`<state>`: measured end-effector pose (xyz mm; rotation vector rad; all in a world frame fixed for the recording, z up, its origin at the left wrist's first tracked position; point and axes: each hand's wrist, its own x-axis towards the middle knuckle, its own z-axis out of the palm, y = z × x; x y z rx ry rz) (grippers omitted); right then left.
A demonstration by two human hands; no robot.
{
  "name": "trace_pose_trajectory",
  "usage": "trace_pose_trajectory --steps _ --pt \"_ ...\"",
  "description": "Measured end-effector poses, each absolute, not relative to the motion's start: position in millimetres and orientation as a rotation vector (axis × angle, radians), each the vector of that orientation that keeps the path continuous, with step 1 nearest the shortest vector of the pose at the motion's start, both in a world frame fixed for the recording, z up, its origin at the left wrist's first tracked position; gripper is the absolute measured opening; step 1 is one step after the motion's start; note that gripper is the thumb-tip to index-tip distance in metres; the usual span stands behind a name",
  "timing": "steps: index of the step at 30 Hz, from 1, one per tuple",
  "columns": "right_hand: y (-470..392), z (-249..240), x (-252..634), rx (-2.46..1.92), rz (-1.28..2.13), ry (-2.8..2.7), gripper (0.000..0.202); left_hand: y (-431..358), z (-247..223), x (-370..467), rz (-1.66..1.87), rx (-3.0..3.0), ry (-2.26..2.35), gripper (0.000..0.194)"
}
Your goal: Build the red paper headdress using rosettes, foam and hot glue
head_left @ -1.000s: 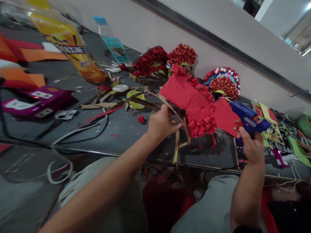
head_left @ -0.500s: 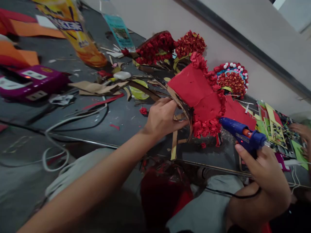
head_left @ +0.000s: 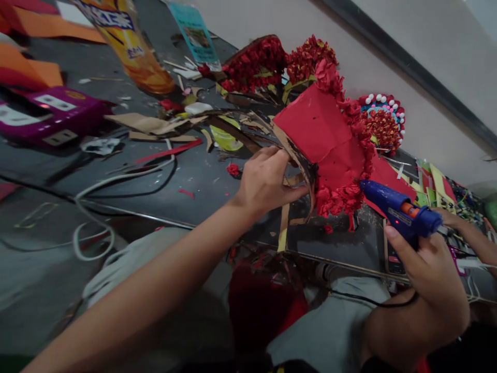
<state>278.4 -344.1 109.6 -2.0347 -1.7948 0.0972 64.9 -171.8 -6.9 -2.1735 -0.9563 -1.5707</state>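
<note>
My left hand (head_left: pixel 269 178) is closed on the cardboard edge of a red paper craft piece (head_left: pixel 328 132), its thumb along the near side. Crumpled red paper rosettes line the piece's right and lower borders. In my right hand (head_left: pixel 430 259) is a blue hot glue gun (head_left: pixel 404 212) with an orange part in its body and a small red light on. The gun's nozzle is at the rosettes on the piece's lower right border; whether it touches them I cannot tell. A loose red rosette (head_left: pixel 233 169) lies on the table left of my left hand.
Behind the piece are red-petalled decorations (head_left: pixel 254 65) and a beaded one (head_left: pixel 382 124). An orange drink bottle (head_left: pixel 145 65), a purple power strip (head_left: pixel 54 116), cardboard scraps (head_left: pixel 151 124) and a white cable (head_left: pixel 93 191) occupy the left. Another person's hand (head_left: pixel 450 217) is at the far right.
The view has shifted slightly, so most things sit a little further right. The glue gun's nozzle stays by the rosettes, and the other person's hand has come further left, behind the gun.
</note>
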Motion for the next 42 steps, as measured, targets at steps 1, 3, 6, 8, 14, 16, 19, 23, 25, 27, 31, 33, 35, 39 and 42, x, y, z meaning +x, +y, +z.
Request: trace_pose_trajectory --steps 1,3,6,8,14,16,19,23,25,27,31,33,35,39,42 --pt "-344 109 279 -2.031 0.089 -1.792 0.038 -172 -7 65 -1.583 -2.162 -0.951 0.026" --pt "-344 108 280 -2.031 0.066 -1.79 0.039 -172 -6 64 -1.584 -2.156 -0.951 0.026" --pt "-344 109 280 -2.015 0.04 -1.815 0.036 -173 -6 64 -1.54 -2.181 -1.001 0.028" --pt "-343 111 279 -2.001 0.0 -1.84 0.034 -173 -6 63 -1.524 -2.19 -1.009 0.03" --pt "-343 114 271 -1.991 -0.022 -1.889 0.031 -172 -9 62 -1.53 -2.178 -0.962 0.031" --pt "-342 114 268 -2.012 -0.005 -1.886 0.029 -172 -10 61 -1.529 -2.19 -0.954 0.033" --pt "-341 114 261 -2.022 -0.025 -1.884 0.027 -170 -12 59 -1.55 -2.162 -0.908 0.037" --pt "-341 114 254 -2.015 -0.04 -1.855 0.025 -164 -19 56 -1.581 -2.125 -0.937 0.039" --pt "-342 113 255 -2.01 -0.056 -1.753 0.026 -161 -22 54 -1.616 -2.114 -1.013 0.042" --pt "-340 110 260 -1.999 -0.085 -1.566 0.03 -161 -22 51 -1.658 -2.109 -1.116 0.047" --pt "-320 92 285 -1.97 -0.032 -1.253 0.042 -170 -9 47 -1.665 -2.191 -1.407 0.044" --pt "-302 77 301 -2.086 -0.044 -1.222 0.048 -176 1 46 -1.638 -2.202 -1.503 0.04" --pt "-284 57 315 -2.258 -0.041 -1.212 0.053 -180 7 46 -1.623 -2.201 -1.543 0.039" --pt "-259 20 333 -2.499 0.069 -1.25 0.046 -175 4 46 -1.658 -2.195 -1.566 0.038" --pt "-253 5 337 -2.564 0.112 -1.334 0.043 -164 -8 45 -1.697 -2.11 -1.444 0.048"
